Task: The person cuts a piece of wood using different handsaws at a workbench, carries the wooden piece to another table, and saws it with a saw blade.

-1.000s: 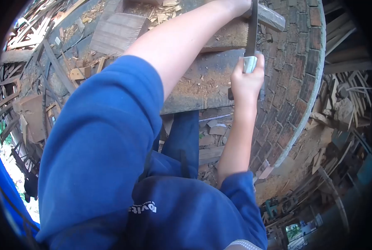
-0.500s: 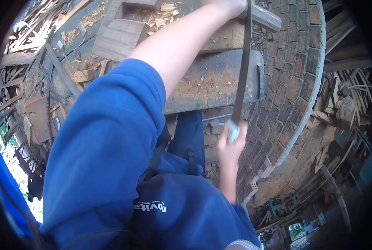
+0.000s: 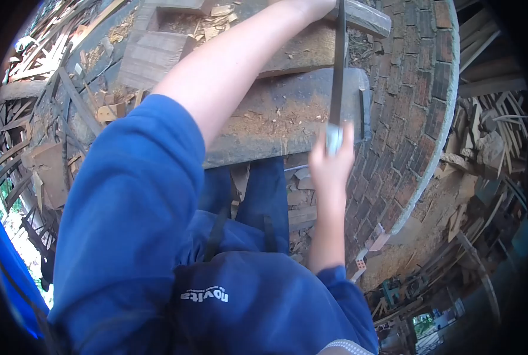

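My right hand [image 3: 332, 157] is closed around the pale handle [image 3: 334, 139] of a handsaw. Its long, narrow, dark blade [image 3: 338, 77] points away from me and runs out past the top edge; I cannot make out teeth. My left arm reaches forward, and my left hand [image 3: 320, 7] is at the top edge, with its fingers out of view. Just right of that hand and the blade, a squared piece of wood [image 3: 367, 19] juts out over a thick wooden block [image 3: 302, 52]. Below the blade lies a dark, dusty slab [image 3: 264, 124] strewn with sawdust and chips.
A curved brick surface [image 3: 403, 112] with a pale edge runs down the right side. Blocky timber [image 3: 154, 56] and wood chips [image 3: 216, 21] lie at the upper left. Scrap wood is heaped on the left [image 3: 51, 50] and right [image 3: 506, 124]. My legs [image 3: 264, 195] are below the slab.
My right hand has pushed the handsaw forward, away from my body, along the blade's length. My left hand stays near the wood at the top; the whole view has shifted slightly.
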{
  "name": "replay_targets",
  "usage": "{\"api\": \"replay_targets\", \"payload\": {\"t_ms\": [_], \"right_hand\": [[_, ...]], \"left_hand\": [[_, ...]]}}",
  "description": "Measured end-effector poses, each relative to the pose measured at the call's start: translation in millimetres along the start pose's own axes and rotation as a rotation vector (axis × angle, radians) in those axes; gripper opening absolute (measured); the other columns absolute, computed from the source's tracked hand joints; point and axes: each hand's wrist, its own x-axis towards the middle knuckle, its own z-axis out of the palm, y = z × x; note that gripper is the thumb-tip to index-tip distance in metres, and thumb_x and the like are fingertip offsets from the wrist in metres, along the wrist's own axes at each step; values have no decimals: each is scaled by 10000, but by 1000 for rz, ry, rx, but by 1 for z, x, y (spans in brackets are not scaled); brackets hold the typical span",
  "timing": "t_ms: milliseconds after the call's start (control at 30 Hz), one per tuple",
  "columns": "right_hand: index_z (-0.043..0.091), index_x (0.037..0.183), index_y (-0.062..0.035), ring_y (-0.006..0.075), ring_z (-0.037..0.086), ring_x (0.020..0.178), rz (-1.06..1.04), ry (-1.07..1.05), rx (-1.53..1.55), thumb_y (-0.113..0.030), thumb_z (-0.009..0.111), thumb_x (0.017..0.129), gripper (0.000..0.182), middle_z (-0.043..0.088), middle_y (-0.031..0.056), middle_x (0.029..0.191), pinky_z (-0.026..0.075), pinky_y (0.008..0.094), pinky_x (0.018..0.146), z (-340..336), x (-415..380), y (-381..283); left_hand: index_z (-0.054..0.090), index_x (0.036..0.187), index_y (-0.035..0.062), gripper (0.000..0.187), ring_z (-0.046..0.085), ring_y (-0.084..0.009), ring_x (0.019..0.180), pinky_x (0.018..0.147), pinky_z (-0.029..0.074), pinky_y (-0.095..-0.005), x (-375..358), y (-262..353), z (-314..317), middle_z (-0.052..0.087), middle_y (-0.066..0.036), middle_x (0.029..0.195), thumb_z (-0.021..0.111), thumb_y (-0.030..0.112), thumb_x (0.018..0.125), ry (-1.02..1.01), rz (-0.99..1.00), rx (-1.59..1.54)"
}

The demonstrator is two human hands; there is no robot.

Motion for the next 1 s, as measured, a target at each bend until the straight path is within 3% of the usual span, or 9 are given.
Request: {"api": "replay_targets", "payload": {"t_ms": [100, 200, 300, 467, 533, 800, 867, 933, 1000], "right_hand": [[497, 996, -17, 322, 692, 638, -70, 39, 7, -52, 608, 920, 139, 630, 194, 687, 503, 383, 554, 7, 27, -4], [511, 988, -19, 297, 706, 661, -47, 4, 28, -76, 622, 917, 144, 649, 169, 715, 517, 360, 568, -19, -35, 4], [533, 1012, 8, 165, 682, 661, 122, 49, -1, -42, 657, 890, 181, 659, 146, 721, 509, 312, 571, -36, -106, 18], [526, 1002, 12, 178, 661, 592, 159, 63, 52, -44, 666, 894, 185, 647, 137, 691, 499, 311, 540, -14, -106, 21], [522, 1005, 16, 180, 662, 591, 166, 101, 98, -42, 668, 893, 193, 643, 134, 687, 499, 308, 540, -9, -110, 27], [523, 1021, 21, 178, 673, 625, 296, 142, 163, -33, 660, 891, 196, 652, 143, 713, 508, 306, 567, -18, -103, 27], [537, 1011, 22, 191, 681, 640, 227, 105, 95, -30, 663, 887, 185, 655, 153, 724, 515, 313, 579, -22, -89, 19], [547, 1016, -5, 347, 692, 683, 157, 104, 94, -54, 656, 887, 176, 650, 204, 745, 525, 386, 603, -16, -57, 6], [527, 1011, -28, 481, 643, 761, 176, 45, 93, -90, 630, 895, 167, 633, 257, 777, 507, 478, 619, -12, -9, -17]], "left_hand": [[731, 769, 58, 337, 697, -332, 767, 756, 537, -466, 6, -9, -3, 712, -168, 800, 519, 306, 850, 62, 37, 7], [725, 766, 65, 319, 689, -340, 777, 766, 528, -464, -4, 1, -5, 709, -169, 808, 528, 301, 849, -29, -7, -29], [687, 725, 65, 297, 673, -348, 749, 754, 521, -489, -4, -1, -5, 692, -176, 792, 539, 287, 854, 75, 22, -98], [699, 803, 89, 251, 665, -263, 820, 771, 476, -415, -2, -6, 2, 694, -80, 817, 531, 256, 887, 28, 90, -7], [684, 716, 116, 268, 667, -231, 837, 772, 465, -403, 1, -6, 4, 701, -50, 804, 517, 271, 859, 46, 116, -7], [696, 760, 100, 283, 669, -238, 837, 792, 465, -401, 9, 35, 17, 705, -70, 836, 506, 277, 872, -100, 131, 34], [722, 802, 105, 294, 673, -230, 840, 807, 462, -385, 13, 26, 11, 713, -68, 864, 504, 291, 873, -146, 125, 72], [674, 719, 64, 266, 665, -343, 747, 719, 520, -486, 13, 18, 9, 677, -173, 772, 564, 267, 851, -2, 132, 27], [670, 707, 61, 252, 663, -343, 727, 703, 525, -479, 10, 18, 14, 677, -176, 771, 578, 253, 841, 58, 199, 27]]}}
